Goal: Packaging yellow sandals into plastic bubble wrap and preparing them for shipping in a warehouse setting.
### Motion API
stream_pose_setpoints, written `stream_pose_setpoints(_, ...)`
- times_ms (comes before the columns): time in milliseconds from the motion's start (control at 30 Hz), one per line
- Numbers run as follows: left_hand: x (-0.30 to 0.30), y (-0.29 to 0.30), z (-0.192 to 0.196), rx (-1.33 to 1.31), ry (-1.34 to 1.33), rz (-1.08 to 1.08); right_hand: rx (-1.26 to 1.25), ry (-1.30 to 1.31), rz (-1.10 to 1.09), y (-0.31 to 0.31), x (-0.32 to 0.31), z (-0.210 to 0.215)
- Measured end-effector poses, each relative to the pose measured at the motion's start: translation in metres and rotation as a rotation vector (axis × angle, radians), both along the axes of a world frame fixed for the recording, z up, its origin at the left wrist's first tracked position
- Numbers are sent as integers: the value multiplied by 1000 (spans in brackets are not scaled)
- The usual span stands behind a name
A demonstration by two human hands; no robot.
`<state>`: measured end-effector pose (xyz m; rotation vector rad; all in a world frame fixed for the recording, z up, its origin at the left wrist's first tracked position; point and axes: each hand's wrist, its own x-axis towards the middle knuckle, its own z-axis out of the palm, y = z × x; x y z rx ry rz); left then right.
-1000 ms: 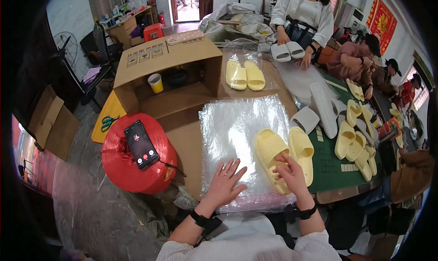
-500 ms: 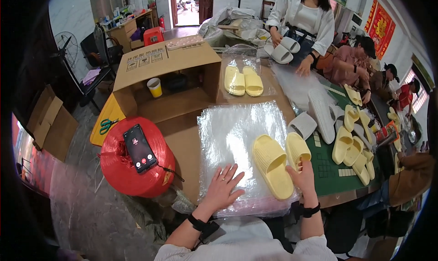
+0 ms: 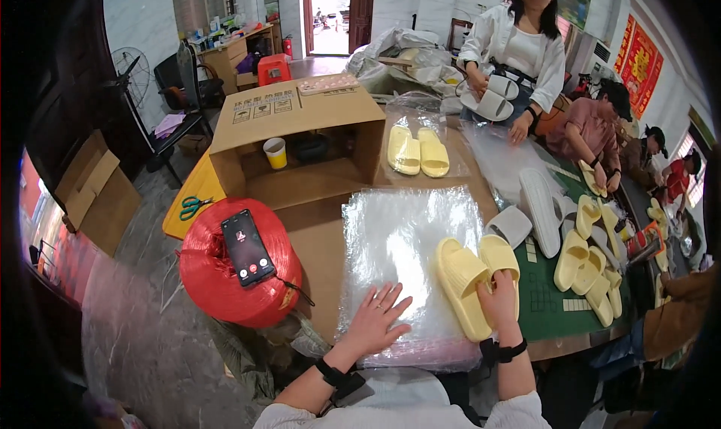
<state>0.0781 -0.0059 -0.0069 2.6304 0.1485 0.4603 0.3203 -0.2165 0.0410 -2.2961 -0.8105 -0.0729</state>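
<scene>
My left hand (image 3: 375, 320) lies flat with fingers spread on a stack of clear plastic bags (image 3: 405, 226). On the stack's right part sit two yellow slippers side by side, a left slipper (image 3: 460, 279) and a right slipper (image 3: 496, 253). My right hand (image 3: 499, 303) is closed at the slippers' adjoining edges, its fingertips reaching into the right slipper's foot opening; some fingers are hidden. Beyond the stack, another yellow pair (image 3: 419, 155) rests on clear plastic.
A phone (image 3: 245, 246) lies on a red twine roll (image 3: 197, 279) at left. Behind stands an open cardboard box (image 3: 300, 114) with a yellow-and-white cup (image 3: 275, 153). Grey slippers (image 3: 538, 213) and several yellow ones (image 3: 572, 258) lie right. Across the table a co-worker (image 3: 518, 50) holds grey slippers.
The view has shifted slightly. My right hand has moved from the right slipper's side to the slippers' adjoining edges, and they now sit closer together. My left hand stays flat on the bags.
</scene>
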Motion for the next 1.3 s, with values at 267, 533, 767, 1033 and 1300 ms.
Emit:
stream_pose_setpoints(267, -1, 0, -2, -9, 12, 6, -67, -33, -54, 5, 6, -8)
stream_pose_setpoints(533, 0, 0, -3, 3, 27, -7, 81, -85, -87, -12, 20, -22)
stream_pose_setpoints(767, -1, 0, -4, -5, -13, -11, 200, -75, -260, -46, 33, -22)
stream_pose_setpoints(1033, 1, 1, -3, -4, 2, -11, 413, -206, -287, -72, 6, 15)
stream_pose_setpoints(1300, 1, 1, -1, -1, 14, -13, 468, -59, 13, -6, -73, 47)
